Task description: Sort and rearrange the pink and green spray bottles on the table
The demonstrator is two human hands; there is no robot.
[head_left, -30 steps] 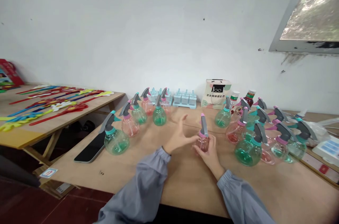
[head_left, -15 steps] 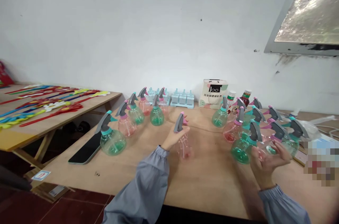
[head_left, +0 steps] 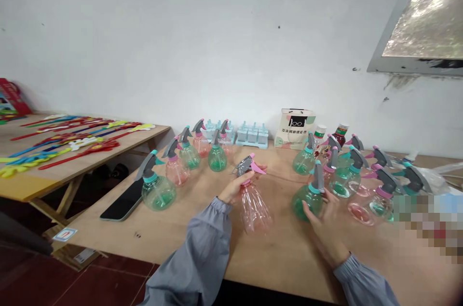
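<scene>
My left hand is wrapped round the neck of a pink spray bottle with a grey and pink nozzle, blurred and slightly tilted. To the right, my right hand grips a green spray bottle by its right side, the thumb in front. More pink and green bottles stand behind and right of it, among them a pink one near my right hand. Another group stands at the left, with a green bottle at its front.
A black phone lies at the table's left edge. Pale blue moulds and a paper bag are by the wall. The left table bears colourful hand-shaped items. Pixelated clutter lies at the right.
My right hand has moved left and taken hold of the green bottle, which is now nearer the middle. The pink bottle in my left hand has turned, its trigger now pointing right.
</scene>
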